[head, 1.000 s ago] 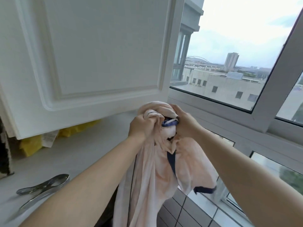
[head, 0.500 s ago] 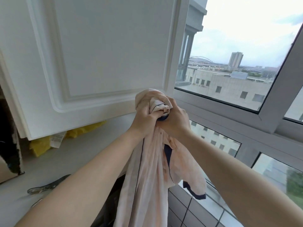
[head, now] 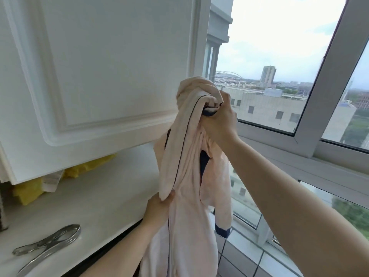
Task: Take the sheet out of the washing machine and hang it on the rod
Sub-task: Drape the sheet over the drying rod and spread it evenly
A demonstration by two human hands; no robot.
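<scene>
A pale pink sheet (head: 187, 160) with dark blue trim hangs bunched in front of me, its top wound into a knot-like bundle. My right hand (head: 218, 121) grips that bundle high up, near the window. My left hand (head: 157, 207) is lower down and pinches a hanging fold of the sheet between thumb and fingers. The lower part of the sheet drops out of view at the bottom edge. No rod and no washing machine are in view.
A white panelled cupboard door (head: 99, 66) stands open on the left, close to the sheet. Below it lies a white counter (head: 95, 198) with large metal clips (head: 48, 244) and yellow bags (head: 30, 190). A window frame (head: 319, 80) runs along the right.
My left hand has let go of the top bundle and dropped down the sheet to pinch a lower fold. My right hand still grips the top and has lifted slightly.
</scene>
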